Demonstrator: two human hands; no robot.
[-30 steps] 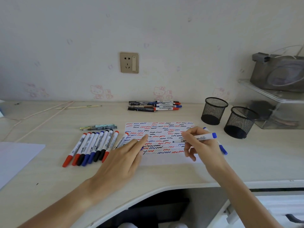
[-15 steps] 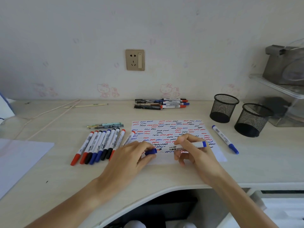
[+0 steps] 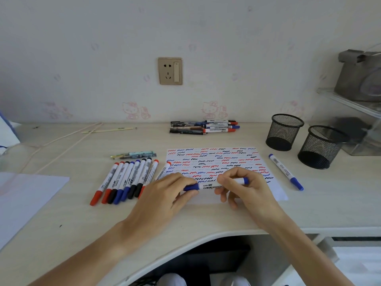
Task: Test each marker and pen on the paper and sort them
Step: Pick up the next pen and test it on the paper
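1. Gripping one blue marker (image 3: 214, 185) over the paper (image 3: 214, 162), the left hand (image 3: 165, 195) is pinching its cap and the right hand (image 3: 245, 188) its barrel.
2. Squiggles are filling most of the paper, so testing looks well along.
3. A row of markers (image 3: 125, 178) is lying left of the paper, a pile (image 3: 204, 127) is sitting at the desk's (image 3: 61, 219) back, and both mesh cups (image 3: 284, 132) seem empty, so sorting likely remains.

Both hands are on one blue marker (image 3: 214, 185) over the scribbled paper (image 3: 216, 159): left hand (image 3: 165, 195) pinches its cap, right hand (image 3: 247, 188) grips the barrel. Row of markers (image 3: 125, 178) sits just left, two mesh cups (image 3: 284, 132) off right.
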